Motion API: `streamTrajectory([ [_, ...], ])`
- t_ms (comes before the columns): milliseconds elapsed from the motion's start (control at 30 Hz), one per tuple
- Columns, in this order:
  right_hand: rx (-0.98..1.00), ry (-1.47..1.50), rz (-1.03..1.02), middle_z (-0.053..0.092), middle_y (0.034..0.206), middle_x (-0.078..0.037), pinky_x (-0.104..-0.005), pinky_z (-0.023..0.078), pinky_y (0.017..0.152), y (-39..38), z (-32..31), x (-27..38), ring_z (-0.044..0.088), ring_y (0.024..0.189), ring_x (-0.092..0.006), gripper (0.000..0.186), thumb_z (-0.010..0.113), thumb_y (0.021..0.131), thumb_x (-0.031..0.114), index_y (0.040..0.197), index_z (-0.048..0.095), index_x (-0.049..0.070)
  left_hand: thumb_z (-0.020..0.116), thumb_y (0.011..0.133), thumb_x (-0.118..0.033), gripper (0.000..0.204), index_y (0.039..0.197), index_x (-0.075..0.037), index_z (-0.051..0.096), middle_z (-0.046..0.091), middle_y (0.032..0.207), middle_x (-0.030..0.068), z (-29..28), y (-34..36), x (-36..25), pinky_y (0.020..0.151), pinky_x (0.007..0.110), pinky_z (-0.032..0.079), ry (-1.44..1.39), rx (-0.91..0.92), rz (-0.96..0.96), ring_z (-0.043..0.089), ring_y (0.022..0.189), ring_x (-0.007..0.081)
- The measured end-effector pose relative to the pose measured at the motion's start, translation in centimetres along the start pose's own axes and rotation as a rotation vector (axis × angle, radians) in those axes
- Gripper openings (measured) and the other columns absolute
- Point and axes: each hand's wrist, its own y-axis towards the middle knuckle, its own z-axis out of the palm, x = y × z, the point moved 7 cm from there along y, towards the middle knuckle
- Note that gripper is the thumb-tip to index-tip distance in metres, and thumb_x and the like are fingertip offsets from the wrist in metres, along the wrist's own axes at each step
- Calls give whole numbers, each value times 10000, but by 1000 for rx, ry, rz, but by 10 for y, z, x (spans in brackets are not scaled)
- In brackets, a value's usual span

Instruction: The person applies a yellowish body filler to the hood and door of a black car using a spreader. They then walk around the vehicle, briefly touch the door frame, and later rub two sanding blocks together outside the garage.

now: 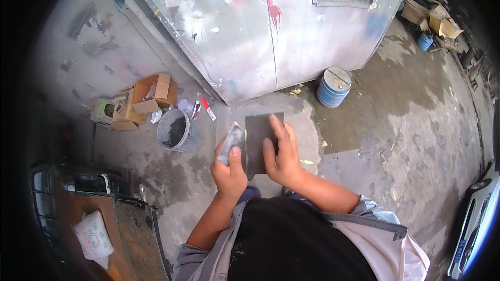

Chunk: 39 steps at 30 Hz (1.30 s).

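In front of my body, my left hand (229, 173) is closed round a flat, grey, smeared piece (233, 143) with a pointed upper end, the thumb pressed on its face. I cannot tell exactly what kind of piece it is. Just right of it, a dark grey rectangular sheet (255, 143), like sandpaper, is held up by my right hand (284, 156). My right thumb and forefinger lie over its face near the right edge, and another finger shows at the side. The left edge of the sheet comes close to the grey piece.
A grey bucket (173, 129) stands at the left, near open cardboard boxes (155, 93) and a red-and-white tube (208, 109). A blue drum (334, 87) is by the paint-stained metal wall (245, 36). At lower left a white bag (94, 237) lies on a brown surface. A white car (475, 224) is far right.
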Motion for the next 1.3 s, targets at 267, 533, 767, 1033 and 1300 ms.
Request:
streamTrajectory([
  [267, 7, -14, -147, 484, 1190, -283, -423, 449, 887, 20, 2, 9, 503, 1011, -417, 600, 506, 825, -138, 1402, 386, -26, 536, 972, -161, 306, 1181, 57, 586, 685, 941, 203, 6, -11, 8, 747, 355, 531, 109, 129, -35, 682, 813, 296],
  [533, 12, -4, -119, 482, 1210, -274, -416, 474, 870, 8, 1, 7, 535, 1016, -424, 571, 507, 827, -139, 1378, 436, -9, 515, 981, -197, 315, 1179, 34, 596, 682, 978, 166, 8, -7, 6, 798, 369, 506, 151, 210, -138, 654, 877, 241],
  [767, 2, 21, -183, 480, 1208, -274, -409, 484, 855, 3, -2, 11, 540, 994, -421, 608, 509, 798, -173, 1379, 434, -11, 527, 976, -215, 337, 1200, 30, 585, 673, 937, 225, 2, -1, 13, 758, 383, 520, 40, 120, -176, 678, 846, 331],
  [1033, 51, 51, -198, 459, 1250, -292, -427, 445, 928, 23, -1, 4, 499, 1055, -445, 609, 510, 817, -145, 1400, 387, -19, 500, 1005, -257, 338, 1153, 35, 583, 623, 796, 156, 12, -5, 21, 668, 317, 493, 88, 368, -225, 600, 700, 173],
  [1300, 231, 999, 1058, 506, 1302, -142, -301, 425, 972, -38, 9, -52, 517, 1146, -193, 719, 520, 854, -55, 1506, 257, 98, 495, 1020, -245, 311, 1140, 22, 599, 615, 959, -1, -1, 0, 41, 763, 239, 437, -493, 179, -408, 523, 846, 67],
])
